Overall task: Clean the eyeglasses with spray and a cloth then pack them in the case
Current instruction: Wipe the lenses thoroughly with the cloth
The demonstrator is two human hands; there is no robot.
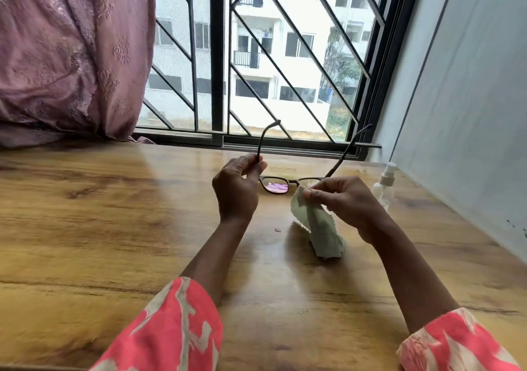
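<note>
Dark-framed eyeglasses are held above the wooden table, temples unfolded and pointing up toward the window. My left hand grips the left temple near the hinge. My right hand pinches a pale green cleaning cloth against the right lens, which the cloth and fingers mostly hide. The rest of the cloth hangs down, its lower end resting on the table. A clear spray bottle with a white nozzle stands just right of my right hand. I see no case.
A black barred window runs along the table's far edge. A mauve embroidered curtain hangs at the far left. A pale wall bounds the table on the right. A tiny speck lies on the table near the cloth.
</note>
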